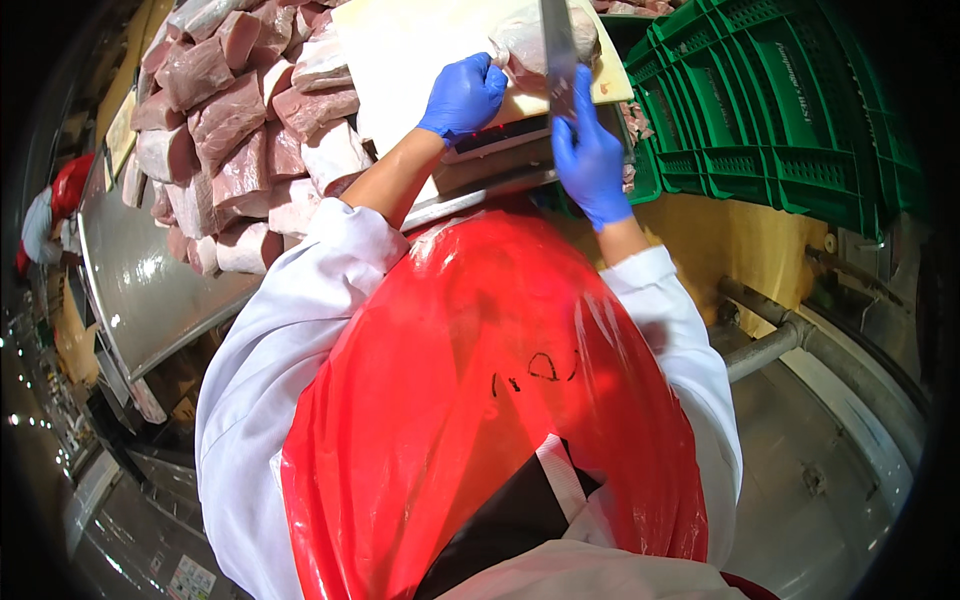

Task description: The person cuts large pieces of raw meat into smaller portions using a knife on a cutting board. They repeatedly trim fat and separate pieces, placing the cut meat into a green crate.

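Observation:
My left hand (465, 97), in a blue glove, is closed with its fingers curled at the left end of a pale pink piece of meat (525, 45). That meat lies on a white cutting board (400, 50). In my right hand (592, 155), also gloved in blue, is a knife (560, 60). Its broad blade points away from me and passes over the right part of the meat, hiding some of it. Whether the blade touches the meat I cannot tell. The knife's handle is mostly covered by my fingers.
Many cut meat blocks (225, 120) are heaped left of the board on a metal table (150, 290). Green plastic crates (740, 100) stand at the right, with meat scraps beside them. Metal pipes (770, 345) run at the lower right. Another person (50, 215) is at the far left.

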Motion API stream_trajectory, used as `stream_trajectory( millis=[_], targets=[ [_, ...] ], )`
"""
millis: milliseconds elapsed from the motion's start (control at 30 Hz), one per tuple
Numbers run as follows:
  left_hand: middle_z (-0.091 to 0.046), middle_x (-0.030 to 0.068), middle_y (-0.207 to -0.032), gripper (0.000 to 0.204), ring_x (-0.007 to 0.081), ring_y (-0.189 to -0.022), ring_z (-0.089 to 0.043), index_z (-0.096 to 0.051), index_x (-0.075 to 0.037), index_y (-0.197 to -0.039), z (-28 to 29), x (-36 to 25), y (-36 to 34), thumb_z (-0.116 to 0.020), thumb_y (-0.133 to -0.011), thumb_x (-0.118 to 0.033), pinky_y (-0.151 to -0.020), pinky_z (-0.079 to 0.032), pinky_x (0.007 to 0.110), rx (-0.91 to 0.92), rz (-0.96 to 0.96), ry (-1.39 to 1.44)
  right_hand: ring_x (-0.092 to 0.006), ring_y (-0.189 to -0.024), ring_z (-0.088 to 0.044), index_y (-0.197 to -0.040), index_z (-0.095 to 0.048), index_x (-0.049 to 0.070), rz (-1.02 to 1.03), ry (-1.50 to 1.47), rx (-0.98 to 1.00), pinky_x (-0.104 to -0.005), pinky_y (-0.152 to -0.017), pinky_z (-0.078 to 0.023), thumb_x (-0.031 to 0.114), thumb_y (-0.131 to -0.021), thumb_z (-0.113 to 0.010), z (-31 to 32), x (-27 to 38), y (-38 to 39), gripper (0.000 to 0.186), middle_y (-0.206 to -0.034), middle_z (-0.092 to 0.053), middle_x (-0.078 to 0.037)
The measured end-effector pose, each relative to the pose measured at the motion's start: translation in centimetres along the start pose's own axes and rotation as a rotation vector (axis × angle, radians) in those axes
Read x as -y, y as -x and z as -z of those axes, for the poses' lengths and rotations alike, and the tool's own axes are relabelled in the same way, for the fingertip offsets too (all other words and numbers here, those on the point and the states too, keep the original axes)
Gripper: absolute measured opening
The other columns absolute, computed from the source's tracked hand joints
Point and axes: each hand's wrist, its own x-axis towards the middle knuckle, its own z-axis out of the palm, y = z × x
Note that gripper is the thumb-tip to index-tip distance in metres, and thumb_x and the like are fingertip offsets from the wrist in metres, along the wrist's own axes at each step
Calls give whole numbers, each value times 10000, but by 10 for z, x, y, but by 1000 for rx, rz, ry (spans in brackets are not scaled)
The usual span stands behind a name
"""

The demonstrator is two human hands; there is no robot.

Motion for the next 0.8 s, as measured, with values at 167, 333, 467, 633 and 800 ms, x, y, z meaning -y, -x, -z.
stream_trajectory(
  millis=[167, 333, 467, 633, 800],
  targets=[
    [-668, 280, -842, 384, 487, -803, -650, -707, -15, -888, 11, -3, -7, -498, -952, -332, -756, -522, 531, 120, 6, 92, -434, -645, -659, -1623, -230, 208, -68, 304, 107, -554, -599, -538, 160, -951, -531, -37, 28, -6, 738, -773, -669, -181],
    [-642, 226, -722, 369, 378, -679, -638, -659, 21, -857, 31, 34, -21, -529, -980, -302, -692, -507, 436, 64, -36, 163, -416, -629, -652, -1631, -203, 191, -267, 524, 432, -547, -570, -522, 112, -926, -548, -10, 62, 98, 789, -759, -645, -173],
    [-645, 143, -672, 351, 262, -632, -623, -659, 0, -823, 48, 50, -34, -513, -968, -286, -677, -510, 392, 133, -105, 195, -423, -632, -644, -1627, -205, 151, -230, 357, 245, -549, -576, -509, 97, -919, -559, 8, 90, 109, 793, -777, -656, -198],
    [-647, 155, -688, 347, 273, -637, -619, -653, 3, -829, 53, 49, -42, -517, -965, -285, -676, -506, 398, 175, -181, 215, -469, -680, -652, -1601, -269, 113, -100, 370, -7, -527, -612, -521, 155, -961, -537, -36, 81, -31, 695, -804, -673, -275],
    [-638, 173, -710, 329, 301, -646, -610, -649, 4, -856, 46, 38, -43, -529, -963, -283, -682, -500, 412, 191, -231, 176, -466, -737, -675, -1599, -226, 98, -249, 575, 143, -552, -655, -544, 146, -933, -529, -60, 72, -80, 734, -847, -685, -279]
  ],
)
